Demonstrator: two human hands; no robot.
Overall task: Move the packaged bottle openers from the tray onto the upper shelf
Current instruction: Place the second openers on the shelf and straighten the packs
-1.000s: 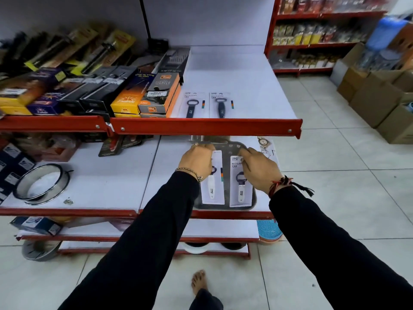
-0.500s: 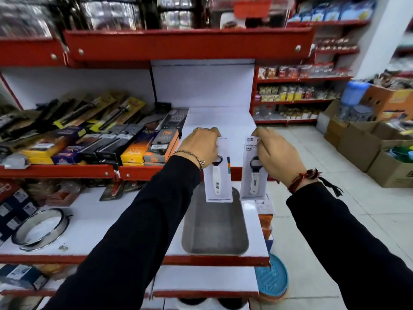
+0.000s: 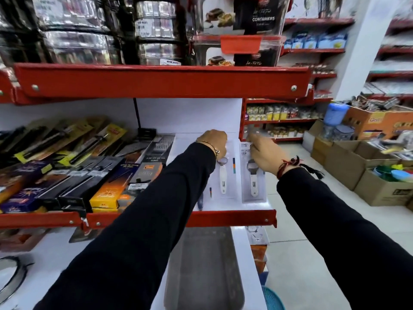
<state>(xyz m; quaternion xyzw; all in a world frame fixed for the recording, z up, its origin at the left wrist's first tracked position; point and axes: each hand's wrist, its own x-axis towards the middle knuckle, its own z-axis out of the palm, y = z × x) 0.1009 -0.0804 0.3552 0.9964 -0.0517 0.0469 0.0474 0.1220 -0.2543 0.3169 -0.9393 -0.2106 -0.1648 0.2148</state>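
Both hands reach over the upper shelf (image 3: pixel 232 218), each on a carded white bottle opener. My left hand (image 3: pixel 213 140) grips the top of the left package (image 3: pixel 224 175). My right hand (image 3: pixel 267 153) grips the top of the right package (image 3: pixel 252 177). Both packages lie flat or nearly flat above the white shelf surface, side by side. A dark-handled opener package (image 3: pixel 200 201) peeks out from under my left sleeve. The grey metal tray (image 3: pixel 204 269) sits on the lower shelf, with no packages visible in it.
Boxed kitchen tools and lighters (image 3: pixel 105 182) fill the upper shelf's left half. A red shelf (image 3: pixel 161 80) with steel tins and containers hangs overhead. Cardboard boxes (image 3: pixel 362 168) stand on the floor at right. A metal ring (image 3: pixel 11 280) lies at lower left.
Both hands lifted the two white opener packages out of the tray and carried them up and forward over the upper shelf. The tray now shows no packages.
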